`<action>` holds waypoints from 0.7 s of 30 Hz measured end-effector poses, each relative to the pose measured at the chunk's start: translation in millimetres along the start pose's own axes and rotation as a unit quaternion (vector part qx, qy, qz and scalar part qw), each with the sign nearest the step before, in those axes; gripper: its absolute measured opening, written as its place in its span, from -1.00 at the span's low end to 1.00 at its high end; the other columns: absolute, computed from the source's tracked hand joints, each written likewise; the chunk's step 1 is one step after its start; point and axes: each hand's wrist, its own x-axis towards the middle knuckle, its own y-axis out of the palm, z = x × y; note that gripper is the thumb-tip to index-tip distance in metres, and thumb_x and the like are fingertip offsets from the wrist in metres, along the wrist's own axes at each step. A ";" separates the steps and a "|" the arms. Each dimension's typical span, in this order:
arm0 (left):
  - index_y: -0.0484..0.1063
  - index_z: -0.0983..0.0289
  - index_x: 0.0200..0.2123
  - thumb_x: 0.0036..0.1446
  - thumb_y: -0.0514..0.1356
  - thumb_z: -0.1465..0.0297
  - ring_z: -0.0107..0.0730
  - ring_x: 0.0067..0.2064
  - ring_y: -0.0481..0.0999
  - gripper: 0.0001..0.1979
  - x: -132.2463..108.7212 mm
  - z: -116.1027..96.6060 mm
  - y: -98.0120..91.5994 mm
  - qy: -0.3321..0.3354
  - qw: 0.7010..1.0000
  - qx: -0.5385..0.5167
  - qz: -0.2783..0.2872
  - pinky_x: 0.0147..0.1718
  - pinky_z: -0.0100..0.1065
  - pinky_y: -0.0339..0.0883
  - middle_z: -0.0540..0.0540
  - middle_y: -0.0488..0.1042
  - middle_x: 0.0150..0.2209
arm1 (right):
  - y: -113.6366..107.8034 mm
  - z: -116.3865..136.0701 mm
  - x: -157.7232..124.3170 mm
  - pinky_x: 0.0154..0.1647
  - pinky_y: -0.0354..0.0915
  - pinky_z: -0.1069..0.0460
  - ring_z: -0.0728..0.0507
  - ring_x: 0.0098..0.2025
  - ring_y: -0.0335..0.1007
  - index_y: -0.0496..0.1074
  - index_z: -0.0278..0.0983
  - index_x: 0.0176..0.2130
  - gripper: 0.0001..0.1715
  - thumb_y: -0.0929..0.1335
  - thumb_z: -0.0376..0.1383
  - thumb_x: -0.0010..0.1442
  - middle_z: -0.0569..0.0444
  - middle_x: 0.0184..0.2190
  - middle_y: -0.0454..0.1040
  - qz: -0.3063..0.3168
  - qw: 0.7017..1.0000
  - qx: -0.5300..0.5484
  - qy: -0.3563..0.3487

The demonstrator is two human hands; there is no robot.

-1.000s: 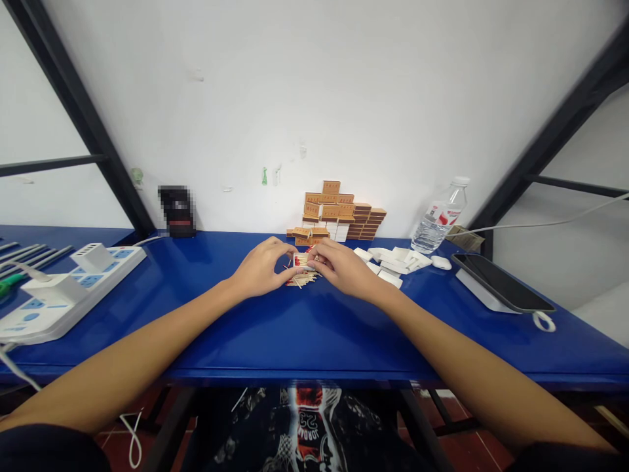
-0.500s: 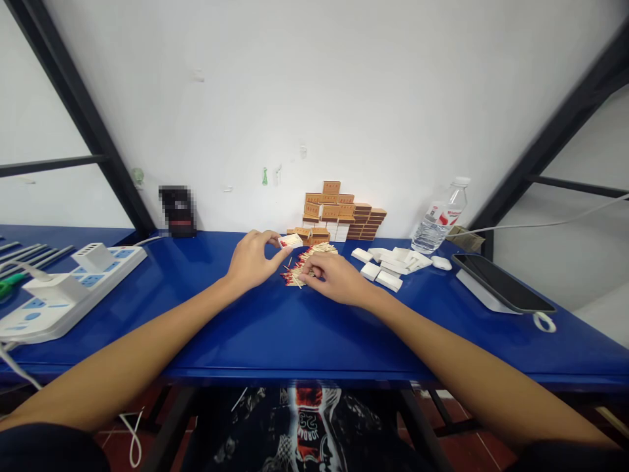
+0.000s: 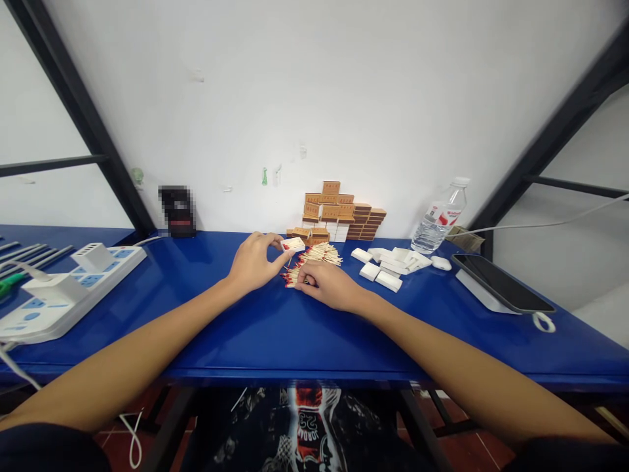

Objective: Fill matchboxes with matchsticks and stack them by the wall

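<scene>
Between the thumb and fingers of my left hand point(image 3: 255, 261) is a small white matchbox tray point(image 3: 293, 244) with some red-tipped matches inside. It is held just above the table, at the back left of a loose pile of matches point(image 3: 323, 254). My right hand point(image 3: 327, 283) rests over the near side of that pile, its fingers curled and pinched together among the red heads. What lies between those fingertips is hidden. Behind the pile, orange-brown matchboxes point(image 3: 330, 211) are stacked against the wall. Several white matchbox trays point(image 3: 388, 281) lie to the right of my right hand.
A water bottle point(image 3: 437, 223) stands at the back right, near a white earbud case point(image 3: 441, 263) and a phone point(image 3: 501, 282) propped on a white block. On the left lies a white power strip point(image 3: 98, 295) with plugs. A black pixelated object point(image 3: 179, 213) stands by the wall.
My right hand has shifted slightly left and toward me over the pile, uncovering more matches behind it. My left hand and the tray have moved a little to the right.
</scene>
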 end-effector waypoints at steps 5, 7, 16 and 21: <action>0.52 0.22 -0.10 0.29 0.31 0.17 -0.12 -0.06 0.56 -0.74 -0.1 -0.3 0.4 0.002 1.000 0.002 -0.001 -0.02 -0.13 0.38 0.06 0.66 -0.18 | -3.4 -2.1 0.1 -0.31 0.07 0.07 -0.04 -0.36 0.22 0.46 -0.29 -0.26 -0.89 0.45 -0.45 0.30 0.14 -0.39 0.38 0.009 1.000 -0.006 -0.005; 0.52 0.22 -0.11 0.29 0.32 0.17 -0.12 -0.06 0.56 -0.75 0.0 -0.2 0.4 0.004 1.000 0.002 -0.002 -0.03 -0.13 0.38 0.06 0.66 -0.18 | -3.9 -1.7 0.2 -0.30 0.08 0.07 -0.05 -0.35 0.23 0.47 -0.29 -0.27 -0.89 0.44 -0.45 0.30 0.12 -0.38 0.39 0.020 1.000 -0.003 -0.004; 0.51 0.21 -0.12 0.29 0.31 0.16 -0.13 -0.07 0.56 -0.75 0.1 -0.1 0.0 0.006 1.000 0.004 0.003 -0.04 -0.12 0.38 0.06 0.65 -0.19 | -4.3 -0.9 -0.6 -0.26 0.12 0.05 -0.09 -0.29 0.30 0.44 -0.30 -0.22 -0.93 0.41 -0.40 0.38 0.03 -0.28 0.48 0.063 0.998 -0.016 0.016; 0.51 0.21 -0.13 0.29 0.31 0.17 -0.12 -0.06 0.56 -0.75 0.6 -0.2 -0.9 0.006 1.000 0.003 0.008 -0.03 -0.11 0.39 0.07 0.66 -0.18 | -2.7 -3.3 -2.2 -0.19 0.18 0.02 -0.14 -0.19 0.37 0.41 -0.29 -0.18 -0.94 0.37 -0.36 0.43 -0.03 -0.17 0.51 0.077 0.996 -0.031 0.020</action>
